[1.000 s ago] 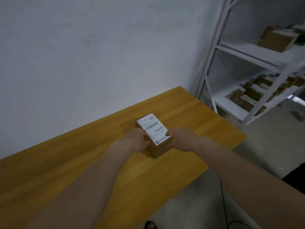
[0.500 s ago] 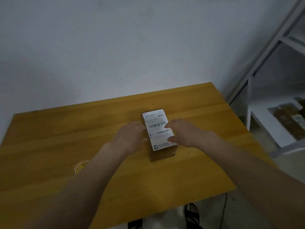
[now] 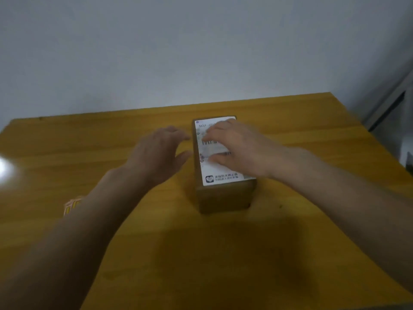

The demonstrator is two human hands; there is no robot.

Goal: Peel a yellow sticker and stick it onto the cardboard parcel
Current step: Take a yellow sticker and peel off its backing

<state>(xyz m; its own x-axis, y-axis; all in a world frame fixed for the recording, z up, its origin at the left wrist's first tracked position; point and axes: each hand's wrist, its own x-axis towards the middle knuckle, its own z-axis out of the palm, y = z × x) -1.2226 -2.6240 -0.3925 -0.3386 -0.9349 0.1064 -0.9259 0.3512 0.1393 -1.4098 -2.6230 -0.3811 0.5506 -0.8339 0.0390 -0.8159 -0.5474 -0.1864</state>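
Parcel (image 3: pixel 223 195) set on table (image 3: pixel 312 135) – both hands spread, empty: keep R hand (image 3: pixel 237 148) flat on label (image 3: pixel 221 177), send L hand (image 3: pixel 158 153) to sticker sheet (image 3: pixel 71 204) w/ pinch ready

Head-level, forward-down, seemingly close over table (image 3: pixel 312 135)

Dim, blurred, glare at left

Wooden table (image 3: pixel 312 153), yellow-orange finish. Cardboard parcel (image 3: pixel 223 195) rests at centre. At 9 o'clock, apparently a yellow sticker sheet (image 3: pixel 71 205), partly hidden.
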